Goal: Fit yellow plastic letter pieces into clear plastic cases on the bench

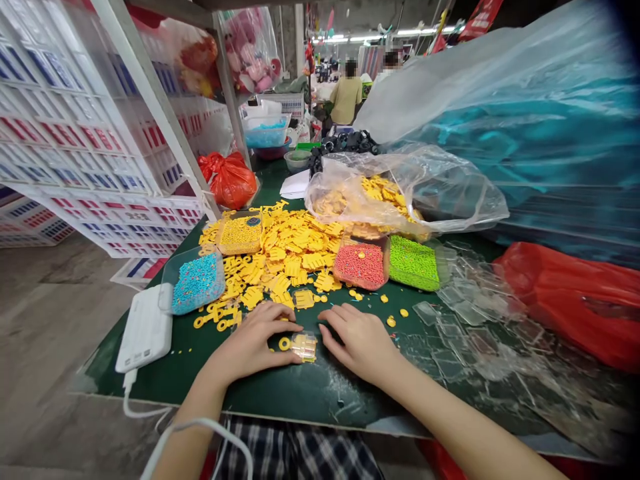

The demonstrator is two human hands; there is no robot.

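Note:
On the green tabletop lies a small flat yellow plastic piece [303, 347] with a ring at one end and a clear, shiny face. My left hand [257, 337] holds it at the edges, thumb along the near side and forefinger along the far side. Just right of the piece, my right hand [363, 340] rests with bent fingers a little apart, and nothing shows in them. Beyond both hands spreads a heap of similar yellow pieces [285, 243]. Among and beside them stand trays of blue beads [196, 280], yellow beads [241, 235], red beads [361, 265] and green beads [414, 263].
Clear plastic squares [470, 313] are scattered at right, beside a red bag [570, 300]. A white power bank [145, 328] with a cable sits at the left edge. Behind are an open clear bag [450, 193] of yellow pieces and a tied red bag [233, 181]. Crates [130, 213] stand left.

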